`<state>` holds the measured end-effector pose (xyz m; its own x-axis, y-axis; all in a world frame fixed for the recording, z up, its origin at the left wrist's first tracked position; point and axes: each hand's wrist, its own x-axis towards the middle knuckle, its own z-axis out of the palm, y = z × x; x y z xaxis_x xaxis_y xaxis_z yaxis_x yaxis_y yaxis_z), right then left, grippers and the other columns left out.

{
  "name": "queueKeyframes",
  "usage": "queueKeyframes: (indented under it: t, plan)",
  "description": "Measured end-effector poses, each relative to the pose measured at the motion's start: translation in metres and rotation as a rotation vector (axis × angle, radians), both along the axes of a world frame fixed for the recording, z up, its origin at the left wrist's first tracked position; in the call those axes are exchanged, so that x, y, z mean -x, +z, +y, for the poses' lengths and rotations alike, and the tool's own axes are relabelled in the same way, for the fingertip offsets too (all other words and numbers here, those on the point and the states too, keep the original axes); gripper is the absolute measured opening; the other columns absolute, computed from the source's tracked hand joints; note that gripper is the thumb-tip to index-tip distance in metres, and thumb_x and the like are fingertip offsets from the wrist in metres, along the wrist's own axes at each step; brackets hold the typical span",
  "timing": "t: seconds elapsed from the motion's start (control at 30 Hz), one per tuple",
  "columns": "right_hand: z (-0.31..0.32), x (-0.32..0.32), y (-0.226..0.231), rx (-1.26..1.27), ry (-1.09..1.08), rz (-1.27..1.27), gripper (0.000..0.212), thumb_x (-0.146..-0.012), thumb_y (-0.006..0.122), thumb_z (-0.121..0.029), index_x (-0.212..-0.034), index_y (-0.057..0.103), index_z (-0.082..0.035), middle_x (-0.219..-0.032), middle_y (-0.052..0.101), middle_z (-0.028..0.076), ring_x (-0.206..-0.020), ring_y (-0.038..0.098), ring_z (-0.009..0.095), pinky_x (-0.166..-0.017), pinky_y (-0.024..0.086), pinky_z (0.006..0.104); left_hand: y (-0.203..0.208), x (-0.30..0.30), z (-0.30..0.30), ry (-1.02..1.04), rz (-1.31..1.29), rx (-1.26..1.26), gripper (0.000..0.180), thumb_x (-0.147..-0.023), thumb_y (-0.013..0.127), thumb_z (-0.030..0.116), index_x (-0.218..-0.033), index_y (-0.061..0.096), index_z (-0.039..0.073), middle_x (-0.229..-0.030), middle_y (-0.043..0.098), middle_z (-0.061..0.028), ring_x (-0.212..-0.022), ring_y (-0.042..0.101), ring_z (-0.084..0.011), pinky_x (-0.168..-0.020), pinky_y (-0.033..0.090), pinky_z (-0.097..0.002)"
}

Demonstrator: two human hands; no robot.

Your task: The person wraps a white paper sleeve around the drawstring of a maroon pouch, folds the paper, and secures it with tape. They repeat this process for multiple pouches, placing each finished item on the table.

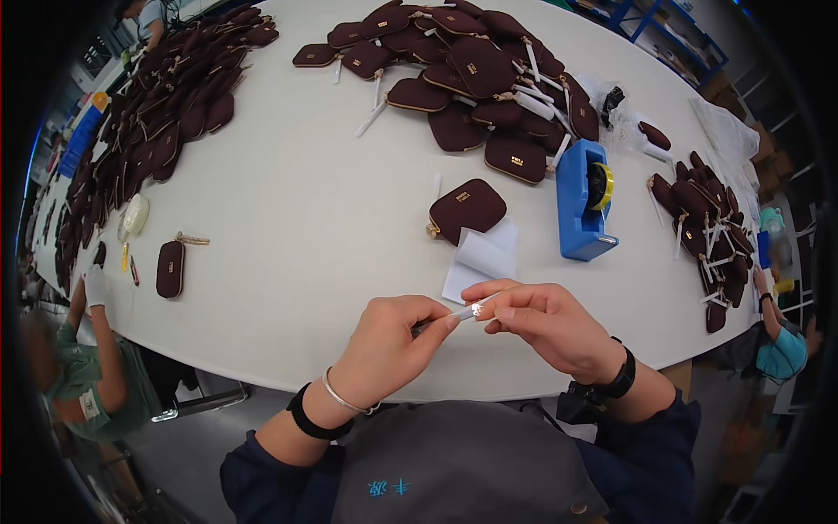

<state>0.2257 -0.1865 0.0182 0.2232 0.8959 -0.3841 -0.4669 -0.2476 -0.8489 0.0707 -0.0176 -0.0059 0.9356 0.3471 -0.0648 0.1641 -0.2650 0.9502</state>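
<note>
Close to the table's near edge, my left hand [397, 339] pinches one end of a narrow rolled strip of white paper [467, 313]. A shiny patch, like clear tape, glints on the strip. Its other end lies between the thumb and fingers of my right hand [550, 325]; whatever may be inside the roll is hidden. Just beyond my hands are folded sheets of thin white paper [489, 255]. They overlap the lower edge of a dark maroon zip pouch [468, 210] with a gold zip and a tassel-like pull at its left.
A blue tape dispenser [578, 210] stands right of the pouch. Maroon pouches, many with white-wrapped pulls, form heaps at the back [476, 70], left [161, 113] and right [707, 218]. A small pouch [170, 269] lies left. Co-workers sit at the left [96, 375] and right [777, 345].
</note>
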Motion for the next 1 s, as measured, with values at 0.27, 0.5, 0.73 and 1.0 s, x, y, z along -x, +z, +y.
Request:
queueKeyframes:
  t: [0.27,0.5,0.73,1.0]
  plan:
    - [0.005,0.006,0.001,0.005,0.018,-0.331,0.021,-0.097,0.056,-0.011,-0.11,0.066,0.001,-0.125,0.058,0.008,-0.108,0.054,0.012,-0.094,0.043,0.0295,0.005,-0.001,0.001,-0.019,0.055,0.02,0.018,-0.089,0.068,0.013,-0.085,0.07,-0.004,-0.063,0.063,-0.0042,-0.057,0.054,-0.0081,-0.054,0.043,-0.0239]
    - [0.006,0.007,-0.011,-0.012,-0.011,-0.422,0.019,-0.094,0.062,-0.012,-0.108,0.065,0.001,-0.105,0.066,0.003,-0.093,0.059,0.009,-0.085,0.047,0.0254,0.002,-0.001,0.0,-0.03,0.017,0.011,0.018,-0.09,0.068,0.014,-0.085,0.07,-0.004,-0.064,0.063,-0.0043,-0.057,0.053,-0.008,-0.053,0.042,-0.0241]
    - [0.006,0.008,-0.016,0.009,0.02,-0.576,0.019,-0.09,0.068,-0.013,-0.104,0.065,0.0,-0.093,0.066,0.002,-0.081,0.058,0.008,-0.073,0.047,0.0243,0.006,0.002,-0.003,-0.05,0.042,-0.034,0.014,-0.088,0.07,0.012,-0.085,0.07,-0.002,-0.067,0.064,-0.0062,-0.056,0.051,-0.0116,-0.056,0.042,-0.0268]
    - [0.006,0.014,-0.019,-0.001,-0.117,-0.258,0.021,-0.089,0.067,-0.006,-0.109,0.062,-0.002,-0.09,0.063,0.004,-0.082,0.06,0.01,-0.073,0.049,0.0254,-0.002,0.005,-0.007,-0.087,-0.113,-0.274,0.01,-0.085,0.072,0.013,-0.083,0.069,0.004,-0.065,0.061,-0.006,-0.054,0.047,-0.0196,-0.064,0.039,-0.0302]
